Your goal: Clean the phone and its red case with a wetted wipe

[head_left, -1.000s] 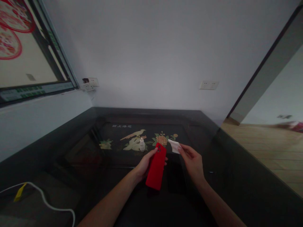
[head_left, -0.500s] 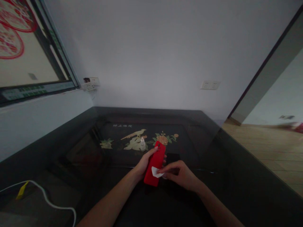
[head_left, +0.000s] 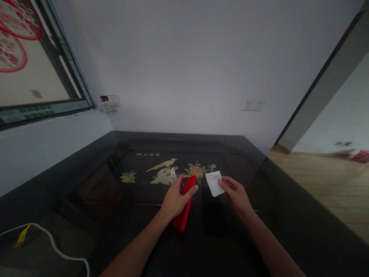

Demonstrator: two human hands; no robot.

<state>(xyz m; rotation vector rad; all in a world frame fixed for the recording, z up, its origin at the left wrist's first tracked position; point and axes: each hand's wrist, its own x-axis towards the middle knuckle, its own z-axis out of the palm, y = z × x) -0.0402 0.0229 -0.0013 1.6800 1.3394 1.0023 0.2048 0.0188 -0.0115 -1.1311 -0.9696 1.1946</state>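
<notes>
My left hand is closed around a red phone case, its thumb along the edge. The case is tilted onto its side, and I cannot tell whether a phone is inside. To the right, my right hand pinches a small folded white tissue by its edge, apart from the case. A dark flat rectangle, perhaps a phone, lies on the black table between and below the hands. Just beyond my left hand stands a small clear bottle with a white cap.
The glossy black table has a painted bird and flowers under its surface. A white cable with a yellow tag runs along the lower left. Behind are a wall with sockets and, at left, a window.
The tissue was against the red case's back; my right hand has lifted it up and to the right. My left hand has turned the case onto its edge.
</notes>
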